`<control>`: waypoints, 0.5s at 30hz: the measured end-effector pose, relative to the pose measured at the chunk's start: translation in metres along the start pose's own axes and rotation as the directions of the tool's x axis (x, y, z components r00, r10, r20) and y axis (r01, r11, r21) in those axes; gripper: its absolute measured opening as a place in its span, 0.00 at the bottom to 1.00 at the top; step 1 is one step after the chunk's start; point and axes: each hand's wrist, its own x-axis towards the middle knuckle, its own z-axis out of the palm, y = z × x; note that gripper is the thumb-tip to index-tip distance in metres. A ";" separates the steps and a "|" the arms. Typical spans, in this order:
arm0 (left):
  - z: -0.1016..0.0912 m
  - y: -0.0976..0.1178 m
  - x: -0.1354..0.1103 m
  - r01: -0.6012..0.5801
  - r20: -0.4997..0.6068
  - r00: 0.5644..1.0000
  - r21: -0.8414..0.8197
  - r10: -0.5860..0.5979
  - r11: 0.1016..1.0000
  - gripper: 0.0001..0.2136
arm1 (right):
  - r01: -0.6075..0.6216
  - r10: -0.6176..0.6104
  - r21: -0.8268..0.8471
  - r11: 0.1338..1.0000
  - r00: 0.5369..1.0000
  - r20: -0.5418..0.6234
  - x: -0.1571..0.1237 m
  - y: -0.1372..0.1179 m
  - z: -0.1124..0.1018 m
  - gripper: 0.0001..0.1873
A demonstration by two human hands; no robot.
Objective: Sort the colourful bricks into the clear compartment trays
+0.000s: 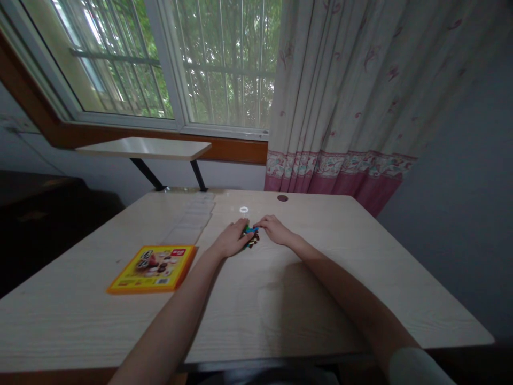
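Observation:
Both my hands meet near the middle of the pale wooden table. My left hand and my right hand pinch a small cluster of toy pieces between them; blue, green and dark bits show, resting on or just above the tabletop. The fingers of each hand are curled together round the cluster, and its exact shape is too small to make out.
A yellow-orange box lies flat at the left. Pale paper sheets lie behind it. A small white ring and a round cable hole sit further back. A narrow shelf, a window and a pink-hemmed curtain stand behind the table.

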 end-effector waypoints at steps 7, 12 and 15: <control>0.006 0.018 0.000 -0.058 0.009 0.998 0.026 0.058 0.998 0.24 | 0.043 -0.043 0.019 0.999 0.999 0.030 -0.017 -0.008 -0.008 0.19; 0.009 0.023 -0.003 -0.068 0.013 0.998 0.026 0.068 0.997 0.26 | 0.027 -0.031 0.082 0.996 0.999 0.041 -0.028 -0.012 -0.017 0.15; 0.010 0.027 -0.004 -0.087 0.018 0.996 0.012 0.087 0.996 0.26 | 0.017 -0.026 0.128 0.992 0.998 0.062 -0.036 -0.014 -0.021 0.14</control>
